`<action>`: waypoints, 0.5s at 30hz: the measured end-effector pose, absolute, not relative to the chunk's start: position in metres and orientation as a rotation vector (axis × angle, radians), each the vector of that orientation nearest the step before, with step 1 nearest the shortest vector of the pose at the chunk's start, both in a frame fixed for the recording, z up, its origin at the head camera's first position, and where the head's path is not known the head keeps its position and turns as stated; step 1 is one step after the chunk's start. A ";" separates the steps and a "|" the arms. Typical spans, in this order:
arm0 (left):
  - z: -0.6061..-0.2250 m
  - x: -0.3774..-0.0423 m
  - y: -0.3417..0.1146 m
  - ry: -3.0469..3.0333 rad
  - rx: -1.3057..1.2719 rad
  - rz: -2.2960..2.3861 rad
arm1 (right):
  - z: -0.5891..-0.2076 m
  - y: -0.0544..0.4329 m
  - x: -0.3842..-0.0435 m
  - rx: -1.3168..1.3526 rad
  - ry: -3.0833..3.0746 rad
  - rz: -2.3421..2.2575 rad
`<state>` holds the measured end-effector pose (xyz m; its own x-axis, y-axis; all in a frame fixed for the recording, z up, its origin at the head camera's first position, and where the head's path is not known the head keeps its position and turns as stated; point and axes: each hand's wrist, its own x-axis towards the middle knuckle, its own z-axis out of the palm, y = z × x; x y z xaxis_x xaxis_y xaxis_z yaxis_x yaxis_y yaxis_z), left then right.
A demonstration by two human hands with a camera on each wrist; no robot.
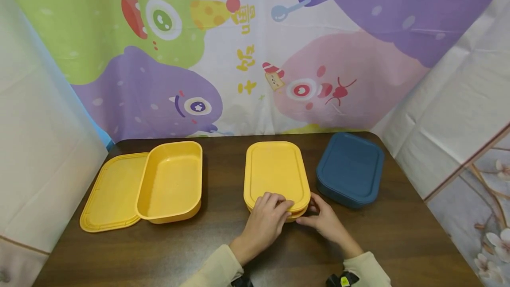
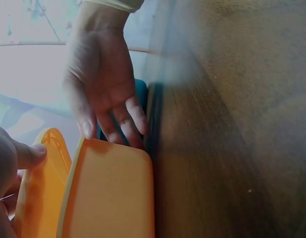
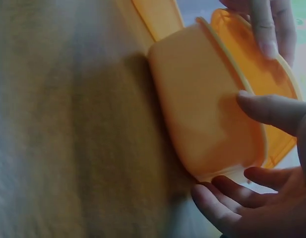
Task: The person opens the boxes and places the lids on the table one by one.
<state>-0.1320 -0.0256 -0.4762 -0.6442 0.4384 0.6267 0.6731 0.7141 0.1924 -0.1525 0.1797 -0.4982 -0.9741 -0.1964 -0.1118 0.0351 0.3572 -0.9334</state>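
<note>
A yellow lunch box (image 3: 207, 104) stands on the table in front of me, its yellow lid (image 1: 275, 172) lying over the top. At the near end the lid is tilted up, leaving a gap above the rim, as both wrist views show. My left hand (image 1: 266, 219) pinches the lid by its near edge. Around the box's near right corner my right hand (image 1: 324, 220) holds on, thumb at the near wall's rim and fingers along the right side. The inside of this box is hidden in the head view.
On the left an uncovered yellow box (image 1: 171, 180) stands with its left side over a loose yellow lid (image 1: 115, 194). A dark blue lidded box (image 1: 350, 169) sits to the right, close to my right hand. Behind the table (image 1: 223, 251) hangs a cartoon-printed cloth (image 1: 255, 114).
</note>
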 end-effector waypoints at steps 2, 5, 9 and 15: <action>-0.476 -0.132 -0.026 -2.353 -0.837 -0.579 | -0.497 0.181 -0.153 -0.155 2.372 -1.680; -0.475 -0.132 -0.026 -2.334 -0.831 -0.599 | -0.498 0.181 -0.153 -0.154 2.332 -1.702; -0.475 -0.133 -0.026 -2.313 -0.824 -0.623 | -0.498 0.181 -0.151 -0.154 2.333 -1.732; -0.472 -0.133 -0.028 -2.320 -0.814 -0.673 | -0.497 0.178 -0.151 -0.059 2.341 -1.780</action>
<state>-0.1330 -0.0278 -0.4723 -0.6429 0.3839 0.6628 0.6790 0.6860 0.2614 -0.1512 0.1780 -0.4973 -0.9792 -0.1519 -0.1345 0.0891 0.2739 -0.9576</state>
